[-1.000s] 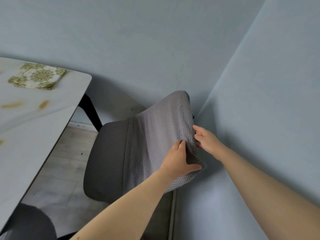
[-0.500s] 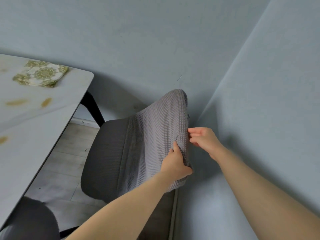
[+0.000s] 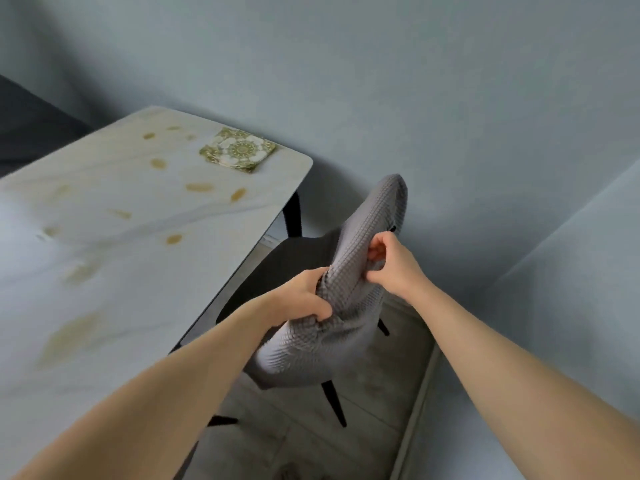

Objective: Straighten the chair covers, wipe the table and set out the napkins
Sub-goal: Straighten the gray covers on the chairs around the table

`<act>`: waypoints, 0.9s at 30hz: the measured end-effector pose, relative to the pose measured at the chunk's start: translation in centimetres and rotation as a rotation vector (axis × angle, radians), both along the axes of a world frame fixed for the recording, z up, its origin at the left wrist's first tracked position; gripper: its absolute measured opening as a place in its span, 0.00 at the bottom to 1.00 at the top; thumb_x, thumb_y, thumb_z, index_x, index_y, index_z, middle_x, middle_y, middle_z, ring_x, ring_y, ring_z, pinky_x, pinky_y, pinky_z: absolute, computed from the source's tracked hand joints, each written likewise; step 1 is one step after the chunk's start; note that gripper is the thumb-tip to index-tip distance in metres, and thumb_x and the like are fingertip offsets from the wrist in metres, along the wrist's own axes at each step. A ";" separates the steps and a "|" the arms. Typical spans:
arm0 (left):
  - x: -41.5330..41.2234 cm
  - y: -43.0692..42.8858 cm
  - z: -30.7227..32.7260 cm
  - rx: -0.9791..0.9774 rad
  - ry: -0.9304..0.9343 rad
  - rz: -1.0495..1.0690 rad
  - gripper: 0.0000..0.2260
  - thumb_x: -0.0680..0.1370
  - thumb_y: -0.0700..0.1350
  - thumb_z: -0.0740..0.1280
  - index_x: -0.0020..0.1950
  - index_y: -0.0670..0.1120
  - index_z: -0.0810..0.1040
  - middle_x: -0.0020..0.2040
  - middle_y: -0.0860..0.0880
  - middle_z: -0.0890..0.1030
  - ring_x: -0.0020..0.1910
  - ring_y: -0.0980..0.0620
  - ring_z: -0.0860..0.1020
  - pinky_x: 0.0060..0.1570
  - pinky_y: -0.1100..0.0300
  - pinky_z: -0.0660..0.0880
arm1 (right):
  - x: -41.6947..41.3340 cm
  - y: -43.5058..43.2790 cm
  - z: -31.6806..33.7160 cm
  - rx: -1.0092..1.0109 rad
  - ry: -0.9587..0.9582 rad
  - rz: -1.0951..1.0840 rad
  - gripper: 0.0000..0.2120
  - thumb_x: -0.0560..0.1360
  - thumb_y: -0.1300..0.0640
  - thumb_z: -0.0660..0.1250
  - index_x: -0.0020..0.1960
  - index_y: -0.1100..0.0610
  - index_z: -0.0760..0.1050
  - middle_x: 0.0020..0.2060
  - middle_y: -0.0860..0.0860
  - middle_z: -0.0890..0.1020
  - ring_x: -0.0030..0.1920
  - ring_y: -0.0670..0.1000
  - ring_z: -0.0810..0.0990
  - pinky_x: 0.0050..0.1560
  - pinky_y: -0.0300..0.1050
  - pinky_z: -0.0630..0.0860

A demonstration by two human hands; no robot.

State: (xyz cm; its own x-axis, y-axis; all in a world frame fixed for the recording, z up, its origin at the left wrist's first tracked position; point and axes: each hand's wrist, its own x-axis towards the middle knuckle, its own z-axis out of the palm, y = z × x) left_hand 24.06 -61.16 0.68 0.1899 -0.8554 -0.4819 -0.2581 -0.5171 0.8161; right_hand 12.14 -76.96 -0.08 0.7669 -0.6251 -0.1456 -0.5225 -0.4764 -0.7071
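Grey waffle-weave chair cover (image 3: 367, 237), green-and-white floral napkins (image 3: 238, 151), white table (image 3: 131, 209) with yellow-brown stains.

The pale marbled table (image 3: 138, 306) bears a green-patterned napkin stack (image 3: 238, 150) near its far corner, among yellowish stains (image 3: 199, 187).

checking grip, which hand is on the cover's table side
The left hand grips the chair cover toward the table; the right hand holds it toward the wall.
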 end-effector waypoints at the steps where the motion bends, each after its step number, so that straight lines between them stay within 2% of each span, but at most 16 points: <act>1: 1.1 0.5 0.6 -0.005 0.013 0.014 0.25 0.63 0.36 0.67 0.61 0.45 0.73 0.54 0.44 0.79 0.51 0.49 0.79 0.46 0.58 0.79 | 1.1 0.2 0.3 -0.028 0.015 0.033 0.23 0.67 0.66 0.72 0.57 0.57 0.67 0.48 0.49 0.76 0.48 0.49 0.76 0.47 0.40 0.70; 3: 3.5 1.6 1.2 -0.022 0.025 0.057 0.26 0.61 0.38 0.66 0.60 0.45 0.74 0.55 0.44 0.79 0.53 0.48 0.79 0.49 0.55 0.79 | 3.4 0.7 1.1 -0.127 0.067 0.085 0.23 0.67 0.67 0.72 0.58 0.54 0.67 0.50 0.48 0.76 0.50 0.50 0.75 0.46 0.43 0.72; 6: 5.7 2.8 1.5 -0.040 0.011 0.077 0.28 0.60 0.39 0.65 0.61 0.46 0.75 0.56 0.45 0.80 0.54 0.47 0.79 0.53 0.52 0.78 | 5.9 1.1 2.2 -0.430 0.135 0.100 0.26 0.67 0.63 0.73 0.61 0.51 0.67 0.58 0.50 0.73 0.57 0.53 0.71 0.46 0.48 0.75; 8: 6.5 3.3 1.3 -0.054 0.020 0.057 0.29 0.61 0.39 0.65 0.63 0.47 0.74 0.57 0.46 0.80 0.56 0.48 0.79 0.56 0.51 0.78 | 6.7 0.9 2.8 -0.608 0.148 0.138 0.38 0.66 0.59 0.76 0.70 0.48 0.60 0.65 0.52 0.66 0.65 0.57 0.66 0.54 0.51 0.75; 10: 6.7 3.4 1.1 -0.064 0.038 0.034 0.29 0.62 0.39 0.65 0.63 0.49 0.74 0.58 0.47 0.80 0.56 0.49 0.78 0.57 0.52 0.77 | 7.4 0.2 3.5 -0.757 0.245 0.254 0.52 0.64 0.54 0.78 0.76 0.46 0.47 0.74 0.54 0.56 0.73 0.59 0.56 0.66 0.55 0.66; 11: 6.8 3.3 1.0 -0.066 0.045 0.027 0.28 0.62 0.39 0.65 0.62 0.50 0.74 0.58 0.48 0.80 0.56 0.49 0.78 0.56 0.53 0.77 | 7.8 -0.3 3.7 -0.809 0.312 0.326 0.56 0.63 0.52 0.78 0.77 0.45 0.42 0.76 0.54 0.51 0.75 0.59 0.50 0.70 0.57 0.61; 12: 6.8 3.3 1.0 -0.062 0.051 0.018 0.27 0.62 0.39 0.65 0.61 0.50 0.74 0.58 0.48 0.80 0.56 0.50 0.78 0.55 0.55 0.77 | 8.1 -0.9 3.7 -0.839 0.370 0.392 0.56 0.63 0.50 0.78 0.77 0.44 0.40 0.77 0.53 0.47 0.76 0.58 0.45 0.72 0.58 0.55; 14: 6.9 3.1 1.0 -0.043 0.056 -0.002 0.26 0.62 0.39 0.66 0.61 0.50 0.74 0.58 0.48 0.79 0.56 0.50 0.78 0.54 0.57 0.77 | 8.8 -2.1 3.2 -0.860 0.424 0.485 0.55 0.63 0.48 0.78 0.77 0.44 0.43 0.77 0.51 0.48 0.77 0.56 0.42 0.74 0.60 0.47; 17: 8.0 2.8 1.4 0.000 0.031 -0.048 0.27 0.62 0.39 0.67 0.61 0.47 0.74 0.57 0.47 0.79 0.56 0.50 0.78 0.56 0.54 0.77 | 9.9 -3.8 2.5 -0.854 0.369 0.557 0.50 0.62 0.47 0.78 0.76 0.44 0.52 0.74 0.49 0.62 0.76 0.55 0.51 0.74 0.60 0.47; 20: 9.3 3.0 2.4 0.048 -0.024 -0.059 0.27 0.61 0.38 0.67 0.61 0.49 0.75 0.56 0.50 0.81 0.54 0.52 0.79 0.53 0.56 0.77 | 11.9 -5.3 2.4 -0.933 0.268 0.679 0.47 0.58 0.42 0.78 0.72 0.45 0.61 0.63 0.48 0.74 0.66 0.55 0.67 0.70 0.55 0.59; 23: 9.6 3.6 2.6 0.063 -0.078 0.022 0.31 0.62 0.38 0.66 0.64 0.56 0.73 0.56 0.54 0.80 0.55 0.54 0.78 0.51 0.59 0.75 | 14.6 -6.5 3.1 -1.006 0.204 0.839 0.44 0.52 0.29 0.73 0.65 0.43 0.69 0.52 0.45 0.78 0.54 0.52 0.73 0.56 0.51 0.67; 25: 8.9 3.8 2.4 0.061 -0.127 0.096 0.36 0.63 0.40 0.66 0.70 0.60 0.66 0.62 0.56 0.76 0.60 0.54 0.75 0.58 0.56 0.72 | 16.1 -7.0 3.6 -1.041 0.229 0.981 0.39 0.52 0.25 0.69 0.59 0.42 0.72 0.48 0.42 0.79 0.49 0.49 0.73 0.50 0.47 0.67; 27: 7.8 3.8 2.1 0.060 -0.197 0.214 0.38 0.64 0.46 0.67 0.73 0.58 0.62 0.67 0.57 0.72 0.64 0.55 0.72 0.64 0.54 0.68 | 17.0 -7.5 3.8 -1.040 0.253 1.087 0.37 0.53 0.23 0.67 0.56 0.42 0.73 0.47 0.41 0.78 0.49 0.48 0.73 0.49 0.46 0.68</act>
